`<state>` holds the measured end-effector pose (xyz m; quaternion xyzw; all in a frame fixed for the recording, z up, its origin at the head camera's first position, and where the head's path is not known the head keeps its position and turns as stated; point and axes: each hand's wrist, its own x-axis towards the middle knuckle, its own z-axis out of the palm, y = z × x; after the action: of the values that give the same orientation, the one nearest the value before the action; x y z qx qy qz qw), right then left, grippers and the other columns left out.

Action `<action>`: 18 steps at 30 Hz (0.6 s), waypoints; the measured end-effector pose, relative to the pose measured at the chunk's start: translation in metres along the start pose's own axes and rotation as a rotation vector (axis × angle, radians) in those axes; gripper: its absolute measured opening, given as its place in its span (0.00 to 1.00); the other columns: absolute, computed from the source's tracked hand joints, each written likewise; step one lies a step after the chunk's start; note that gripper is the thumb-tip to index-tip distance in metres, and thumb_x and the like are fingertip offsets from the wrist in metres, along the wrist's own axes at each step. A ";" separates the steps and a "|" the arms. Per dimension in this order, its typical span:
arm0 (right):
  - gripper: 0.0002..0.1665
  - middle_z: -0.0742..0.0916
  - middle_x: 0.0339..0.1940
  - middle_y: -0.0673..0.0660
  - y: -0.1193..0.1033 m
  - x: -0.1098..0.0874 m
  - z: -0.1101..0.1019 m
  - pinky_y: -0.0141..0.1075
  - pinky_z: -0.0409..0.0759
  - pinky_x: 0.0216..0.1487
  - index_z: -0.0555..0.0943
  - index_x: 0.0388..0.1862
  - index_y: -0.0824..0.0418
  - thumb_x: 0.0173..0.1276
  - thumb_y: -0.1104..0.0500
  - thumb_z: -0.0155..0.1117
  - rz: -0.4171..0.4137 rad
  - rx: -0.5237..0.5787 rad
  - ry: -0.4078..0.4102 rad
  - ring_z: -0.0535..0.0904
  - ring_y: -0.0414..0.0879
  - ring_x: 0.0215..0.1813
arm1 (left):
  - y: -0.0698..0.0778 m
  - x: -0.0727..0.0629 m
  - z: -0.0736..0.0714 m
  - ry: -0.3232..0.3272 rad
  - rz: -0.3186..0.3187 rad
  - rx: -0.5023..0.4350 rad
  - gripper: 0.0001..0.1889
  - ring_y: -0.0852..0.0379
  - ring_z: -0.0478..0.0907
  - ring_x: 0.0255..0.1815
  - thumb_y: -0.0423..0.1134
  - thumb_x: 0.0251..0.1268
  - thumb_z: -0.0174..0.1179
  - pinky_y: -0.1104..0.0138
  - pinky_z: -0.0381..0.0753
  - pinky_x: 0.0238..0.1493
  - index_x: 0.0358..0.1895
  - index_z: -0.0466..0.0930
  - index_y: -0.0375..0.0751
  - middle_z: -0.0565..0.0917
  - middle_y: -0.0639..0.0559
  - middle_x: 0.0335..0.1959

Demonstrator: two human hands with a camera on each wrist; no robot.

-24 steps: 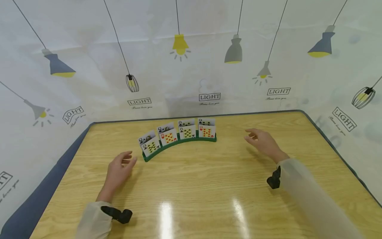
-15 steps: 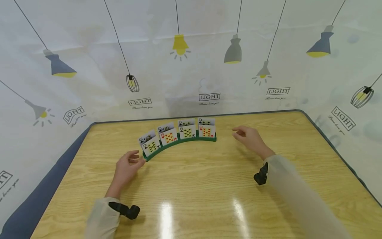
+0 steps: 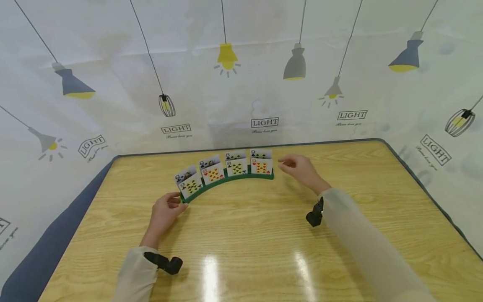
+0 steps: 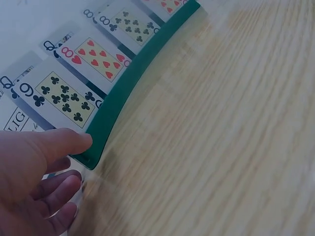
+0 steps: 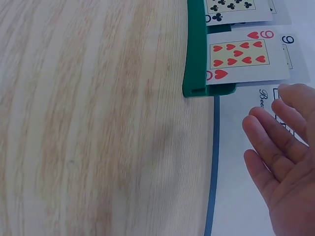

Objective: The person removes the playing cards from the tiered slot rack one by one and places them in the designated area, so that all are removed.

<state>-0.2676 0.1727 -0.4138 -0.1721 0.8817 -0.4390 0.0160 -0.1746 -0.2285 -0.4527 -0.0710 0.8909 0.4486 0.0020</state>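
Observation:
A curved green playing-card holder (image 3: 216, 183) stands on the table with two rows of cards upright in it. At its left end my left hand (image 3: 164, 212) grips the holder, thumb (image 4: 74, 141) on the front face and fingers curled behind the end. The nine of clubs (image 4: 64, 98) stands nearest that thumb, followed by the eight of hearts (image 4: 96, 60) and the eight of clubs (image 4: 130, 27). Just off the right end, my right hand (image 3: 302, 170) holds nothing, its fingers loosely bent. Beside its fingertips stands the nine of hearts (image 5: 241, 56).
The wooden table (image 3: 241, 235) has a dark blue edge band. Behind it and at both sides rises a pale backdrop (image 3: 203, 84) printed with hanging lamps. Each wrist carries a black camera, one at the left cuff (image 3: 166, 263) and one at the right (image 3: 314, 216).
My left hand has moved right and forward onto the holder's left end. My right hand has come left, close to the right end. The holder and cards have stayed in place.

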 end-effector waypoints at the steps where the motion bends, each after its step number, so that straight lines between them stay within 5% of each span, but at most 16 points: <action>1: 0.19 0.82 0.44 0.61 0.000 0.001 0.001 0.46 0.74 0.46 0.77 0.53 0.66 0.67 0.56 0.58 0.002 0.003 -0.007 0.77 0.52 0.44 | 0.000 0.000 0.000 0.001 0.006 0.007 0.26 0.43 0.75 0.45 0.37 0.58 0.61 0.55 0.74 0.44 0.57 0.69 0.27 0.76 0.33 0.46; 18: 0.18 0.82 0.43 0.61 -0.008 0.013 0.011 0.44 0.74 0.46 0.78 0.50 0.66 0.66 0.56 0.59 0.005 -0.016 -0.046 0.77 0.51 0.44 | -0.001 0.007 0.004 0.037 0.013 0.018 0.19 0.42 0.77 0.40 0.34 0.57 0.61 0.57 0.76 0.39 0.49 0.74 0.24 0.79 0.34 0.39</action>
<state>-0.2760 0.1558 -0.4130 -0.1798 0.8851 -0.4277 0.0358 -0.1820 -0.2271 -0.4563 -0.0734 0.8953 0.4390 -0.0169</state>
